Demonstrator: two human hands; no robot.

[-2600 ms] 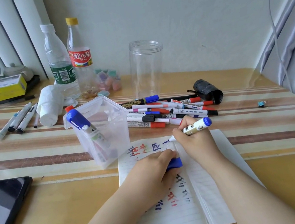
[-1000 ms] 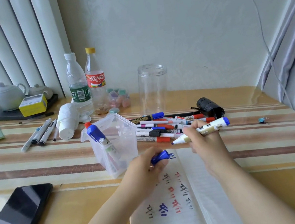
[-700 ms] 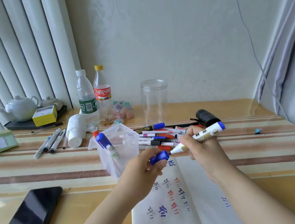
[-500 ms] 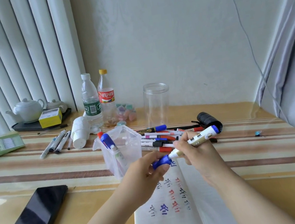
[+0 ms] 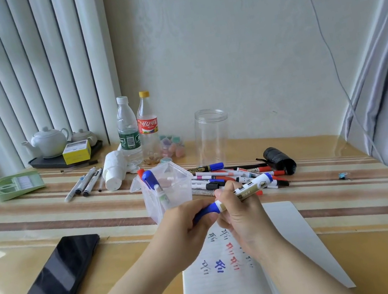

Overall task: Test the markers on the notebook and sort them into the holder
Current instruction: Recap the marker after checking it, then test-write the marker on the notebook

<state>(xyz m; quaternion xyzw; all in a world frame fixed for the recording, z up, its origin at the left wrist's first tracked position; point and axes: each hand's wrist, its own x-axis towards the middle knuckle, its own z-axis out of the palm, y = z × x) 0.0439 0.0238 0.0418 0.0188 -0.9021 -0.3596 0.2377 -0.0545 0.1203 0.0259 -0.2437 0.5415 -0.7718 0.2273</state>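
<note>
Above notebook (image 5: 239, 276) | left hand (image 5: 184, 229) gripping blue cap (image 5: 205, 212), pressing onto marker (image 5: 244, 191) pinched in right hand (image 5: 242, 218) | two sitting in holder (image 5: 167, 193) | pile (image 5: 234, 177) still waiting, likely early-mid

surface (image 5: 44, 217): striped, glossy
near edge: notebook (image 5: 291, 246), phone (image 5: 49, 289)
middle: clear holder (image 5: 170, 192), loose markers (image 5: 232, 176)
back: bottles (image 5: 138, 130), jar (image 5: 211, 136), teapot tray (image 5: 60, 158)

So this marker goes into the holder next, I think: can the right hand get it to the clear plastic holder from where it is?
Probably yes. The right hand grips the blue-capped marker just beside the clear plastic holder, whose open top has room beside the markers already leaning inside.
</note>
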